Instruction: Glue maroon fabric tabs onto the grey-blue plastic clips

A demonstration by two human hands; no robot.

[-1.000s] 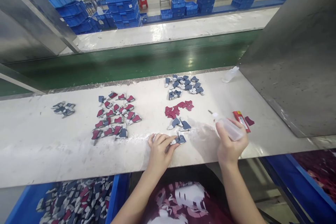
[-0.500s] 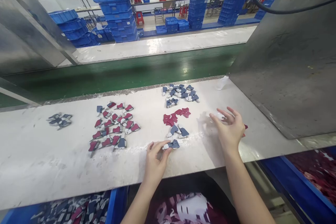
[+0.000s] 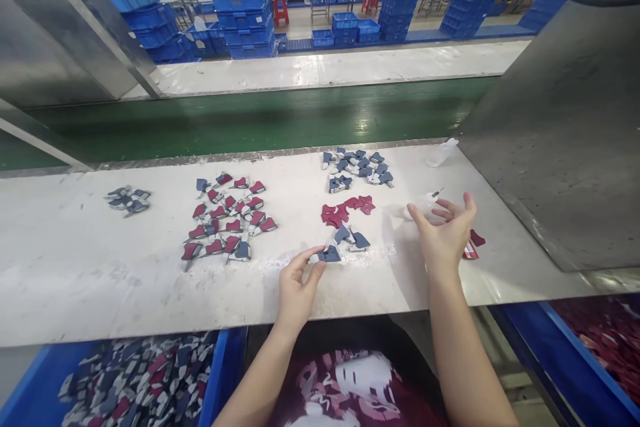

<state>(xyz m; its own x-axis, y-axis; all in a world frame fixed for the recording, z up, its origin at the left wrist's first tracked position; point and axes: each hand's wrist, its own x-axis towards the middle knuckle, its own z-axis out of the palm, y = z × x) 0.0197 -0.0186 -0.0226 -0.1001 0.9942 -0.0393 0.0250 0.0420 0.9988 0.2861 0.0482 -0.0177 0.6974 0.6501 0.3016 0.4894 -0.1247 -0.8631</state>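
Note:
My left hand (image 3: pixel 297 283) pinches a small blue-and-white plastic piece (image 3: pixel 330 254) between thumb and fingertips, just above the white table. Two similar blue pieces (image 3: pixel 359 240) lie right behind it. My right hand (image 3: pixel 447 233) is open, its fingers spread and curved. Partly hidden behind its thumb and fingers is a small translucent bottle with a thin needle tip (image 3: pixel 425 204); I cannot tell whether they touch. Loose maroon inserts (image 3: pixel 336 215) lie between the hands, farther back. A maroon piece and a red-and-white item (image 3: pixel 471 250) sit beside my right wrist.
Blue-and-white pieces (image 3: pixel 357 165) cluster at the back, with maroon-topped ones (image 3: pixel 230 220) left and dark ones (image 3: pixel 127 201) farther left. A translucent object (image 3: pixel 443 153) lies by the metal panel (image 3: pixel 560 167). Bins of parts stand below left (image 3: pixel 219 373) and right (image 3: pixel 580 350).
The view has tilted down and shifted left. The needle-tipped bottle shows more clearly behind my right hand, which stays spread. My left hand keeps its pinch on the blue-and-white piece.

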